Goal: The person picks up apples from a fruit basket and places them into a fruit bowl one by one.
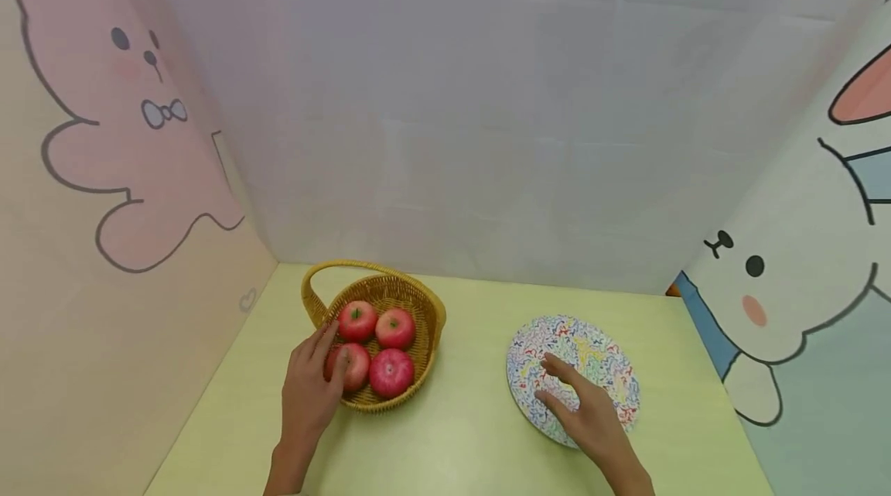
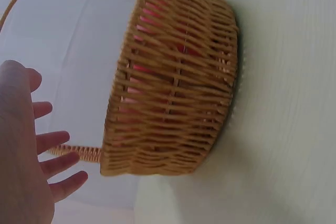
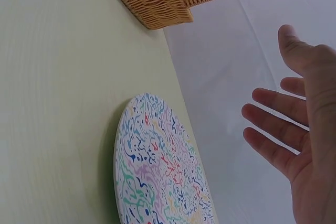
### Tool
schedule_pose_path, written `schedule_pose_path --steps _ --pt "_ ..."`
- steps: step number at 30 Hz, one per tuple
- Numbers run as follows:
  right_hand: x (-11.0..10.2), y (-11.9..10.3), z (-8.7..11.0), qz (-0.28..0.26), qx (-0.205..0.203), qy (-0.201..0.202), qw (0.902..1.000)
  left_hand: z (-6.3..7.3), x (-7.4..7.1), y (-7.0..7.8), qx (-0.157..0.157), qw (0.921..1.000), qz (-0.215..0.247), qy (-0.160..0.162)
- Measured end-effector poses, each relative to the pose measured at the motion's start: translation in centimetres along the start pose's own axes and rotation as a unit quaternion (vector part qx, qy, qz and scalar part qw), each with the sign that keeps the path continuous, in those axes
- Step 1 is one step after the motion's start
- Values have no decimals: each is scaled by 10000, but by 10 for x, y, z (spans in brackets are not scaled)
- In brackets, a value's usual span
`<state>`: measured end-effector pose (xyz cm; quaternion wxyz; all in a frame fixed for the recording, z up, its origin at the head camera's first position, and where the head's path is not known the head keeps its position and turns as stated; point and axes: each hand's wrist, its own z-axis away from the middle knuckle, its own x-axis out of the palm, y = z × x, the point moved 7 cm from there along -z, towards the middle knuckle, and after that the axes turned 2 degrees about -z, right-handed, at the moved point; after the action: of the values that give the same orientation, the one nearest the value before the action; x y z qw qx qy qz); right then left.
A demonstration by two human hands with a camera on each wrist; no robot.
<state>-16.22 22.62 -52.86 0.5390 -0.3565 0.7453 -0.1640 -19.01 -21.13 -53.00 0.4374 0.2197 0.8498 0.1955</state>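
Note:
A brown wicker basket (image 1: 426, 360) with an arched handle stands at the left of the table, holding several red apples (image 1: 392, 373). My left hand (image 1: 312, 384) hovers over the basket's near-left rim, fingers spread and thumb apart, overlapping one apple in the head view. In the left wrist view the left hand (image 2: 23, 145) is beside the woven wall, gripping nothing. To the right lies a round board (image 1: 525, 357) with a multicoloured squiggle pattern. Above it hangs my right hand (image 1: 592, 419), thumb and fingers apart, with nothing between them; the right wrist view shows its loosely extended fingers (image 3: 275, 124).
The pale yellow-green table (image 1: 466, 434) carries the basket and board some way apart. A whitish sheet (image 1: 459, 132) rises behind it. Side panels bear a pink cartoon animal (image 1: 139, 148) at left and a white cartoon animal (image 1: 800, 271) at right.

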Motion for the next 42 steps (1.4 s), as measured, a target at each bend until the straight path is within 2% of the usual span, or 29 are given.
schedule_pose_path --steps 4,10,13,17,22,26,33,42 --pt "3 -6 -2 -211 -170 157 9995 1 -5 -10 -43 9996 89 258" --pt "14 -18 -4 -593 -560 189 9965 8 -7 -26 -412 9985 187 308" --pt "23 -24 -7 -724 -635 103 9953 10 -6 -32 -598 9976 278 213" --pt "35 -32 -10 -844 -582 -12 9947 11 1 -40 -948 9948 316 -219" --pt "55 -43 -14 -1094 -594 -237 9919 15 13 -48 -1540 9826 477 -926" --pt "69 -52 -17 -1285 -596 -350 9893 18 22 -51 -1842 9724 798 -1190" --pt "87 -67 -24 -1730 -606 -524 9817 18 27 -57 -2131 9629 1166 -1174" --pt "110 -80 -34 -1821 -541 -784 9787 20 29 -66 -2460 9484 1612 -1185"
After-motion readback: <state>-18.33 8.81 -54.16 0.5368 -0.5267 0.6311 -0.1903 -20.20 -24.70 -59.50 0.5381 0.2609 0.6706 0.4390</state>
